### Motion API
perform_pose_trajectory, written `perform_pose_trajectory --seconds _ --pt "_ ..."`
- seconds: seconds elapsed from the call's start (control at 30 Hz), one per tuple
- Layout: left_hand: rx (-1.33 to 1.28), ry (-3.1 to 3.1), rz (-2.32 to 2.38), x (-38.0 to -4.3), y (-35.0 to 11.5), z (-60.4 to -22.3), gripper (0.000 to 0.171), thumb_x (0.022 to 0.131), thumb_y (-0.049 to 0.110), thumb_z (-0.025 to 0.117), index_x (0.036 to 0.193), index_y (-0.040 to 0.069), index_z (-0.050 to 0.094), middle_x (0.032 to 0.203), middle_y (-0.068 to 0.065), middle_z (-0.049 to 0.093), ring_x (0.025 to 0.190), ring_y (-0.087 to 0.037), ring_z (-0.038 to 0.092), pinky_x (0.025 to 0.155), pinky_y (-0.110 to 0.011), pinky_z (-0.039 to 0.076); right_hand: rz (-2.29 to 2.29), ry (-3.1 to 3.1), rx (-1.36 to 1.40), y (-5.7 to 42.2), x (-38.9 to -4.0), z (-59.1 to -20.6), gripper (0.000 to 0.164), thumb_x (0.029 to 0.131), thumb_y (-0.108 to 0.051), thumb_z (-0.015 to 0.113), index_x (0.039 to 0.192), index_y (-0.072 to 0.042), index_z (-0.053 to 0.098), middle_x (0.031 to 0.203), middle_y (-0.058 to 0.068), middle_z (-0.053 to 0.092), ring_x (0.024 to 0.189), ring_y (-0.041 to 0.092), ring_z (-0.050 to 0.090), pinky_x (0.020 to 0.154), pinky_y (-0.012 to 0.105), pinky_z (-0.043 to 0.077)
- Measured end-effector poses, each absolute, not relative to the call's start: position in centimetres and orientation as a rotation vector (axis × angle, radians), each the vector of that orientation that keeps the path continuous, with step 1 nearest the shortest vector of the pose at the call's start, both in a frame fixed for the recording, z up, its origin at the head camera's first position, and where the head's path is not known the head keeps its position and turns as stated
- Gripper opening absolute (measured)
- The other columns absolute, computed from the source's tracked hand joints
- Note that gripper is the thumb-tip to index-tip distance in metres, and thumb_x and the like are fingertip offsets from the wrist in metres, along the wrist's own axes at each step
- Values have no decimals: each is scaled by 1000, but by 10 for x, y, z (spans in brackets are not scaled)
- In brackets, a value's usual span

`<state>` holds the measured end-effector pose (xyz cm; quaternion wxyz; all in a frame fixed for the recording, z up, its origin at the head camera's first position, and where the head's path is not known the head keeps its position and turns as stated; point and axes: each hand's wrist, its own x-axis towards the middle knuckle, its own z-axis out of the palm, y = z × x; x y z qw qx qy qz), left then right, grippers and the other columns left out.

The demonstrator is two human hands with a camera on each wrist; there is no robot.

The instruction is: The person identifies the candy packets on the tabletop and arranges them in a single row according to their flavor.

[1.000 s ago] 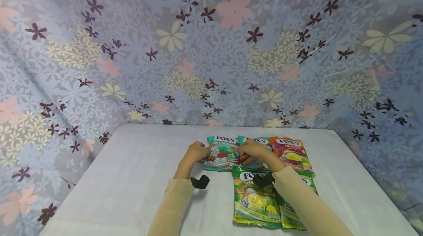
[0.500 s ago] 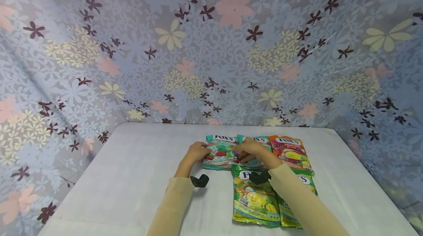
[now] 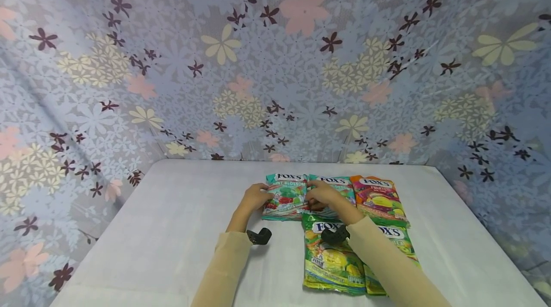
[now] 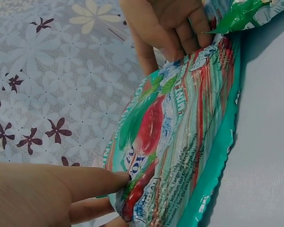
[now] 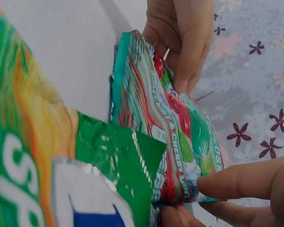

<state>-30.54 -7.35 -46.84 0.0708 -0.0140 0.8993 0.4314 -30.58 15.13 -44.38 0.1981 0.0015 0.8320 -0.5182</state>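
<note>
A teal Fox's Mint Blossom candy bag point(image 3: 286, 198) lies at the left end of the back row of bags. My left hand point(image 3: 255, 198) pinches its left edge, thumb on the printed front and fingers at the side, as the left wrist view shows. At the opposite edge, my right hand point(image 3: 324, 195) grips the same bag between thumb and fingers point(image 5: 241, 182). Partly covered by the right hand is a second teal Fox's bag point(image 3: 344, 181), just to the right.
An orange and purple Fox's Fruits bag point(image 3: 379, 199) ends the back row at the right. In front lie a green and yellow Fox's bag point(image 3: 331, 264) and another green one point(image 3: 393, 235), partly under the right sleeve. A white cloth covers the table point(image 3: 172, 230); floral fabric point(image 3: 275, 82) hangs behind.
The held candy bag has shifted slightly left and back. My right hand and forearm have moved a little left with it, uncovering more of the right green bag.
</note>
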Motion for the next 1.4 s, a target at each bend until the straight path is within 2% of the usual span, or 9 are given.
perform_pose_trajectory --seconds 0.2,0.33,0.43,0.67,0.87,1.03,1.13,1.23,1.4 --pt "-19 2748 1369 -305 -74 -468 43 89 19 68 126 -2 60 125 -23 57 105 -33 58 82 -45 51 -1563 2340 -8 147 -304 -445 61 89 0 54 146 4 33 85 11 56 66 18 54 58 33 47" --pt "8 2760 1460 -304 -74 -463 43 90 17 66 128 -3 58 111 -23 63 88 -31 64 67 -40 54 -1695 2281 -32 145 -303 -444 61 91 3 50 148 1 30 77 9 48 53 15 38 52 32 36" --pt "52 2781 1491 -304 -74 -457 43 91 17 65 129 -2 57 98 -19 67 73 -25 64 57 -35 52 -1774 2291 -26 143 -303 -440 59 90 4 51 146 1 33 90 11 53 58 14 42 54 32 41" --pt "93 2805 1535 -299 -73 -444 41 92 15 64 128 -2 58 83 -12 65 60 -16 54 52 -30 45 -1871 2277 -45 142 -300 -428 58 91 7 52 145 0 35 99 15 50 59 14 35 59 35 37" --pt "105 2773 1574 -294 -72 -438 41 92 17 64 129 1 58 83 -10 66 64 -17 57 57 -32 46 -1862 2289 -43 147 -292 -421 60 91 4 55 147 0 33 136 29 43 75 15 51 67 36 47" --pt "120 2749 1599 -287 -71 -434 41 92 17 65 129 1 58 88 -12 67 69 -19 60 60 -33 49 -1862 2284 -27 151 -285 -419 59 92 1 57 147 -2 34 137 29 42 79 17 51 66 33 46" --pt "130 2725 1613 -283 -70 -431 41 91 17 66 129 3 59 91 -14 68 70 -20 61 59 -33 50 -1878 2262 -22 155 -280 -419 59 93 -1 57 147 0 33 137 28 41 100 28 55 75 38 51" --pt "160 2684 1638 -280 -70 -428 42 91 18 66 130 4 59 93 -15 69 71 -20 63 60 -33 53 -1871 2226 -23 159 -275 -418 62 94 -3 56 149 3 28 143 30 33 121 40 47 88 45 49" --pt "188 2566 1692 -277 -71 -428 42 92 19 66 131 6 58 94 -15 68 73 -21 64 65 -40 56 -1849 2189 -48 165 -270 -417 65 95 -2 55 150 6 21 149 31 23 132 44 35 97 49 43"
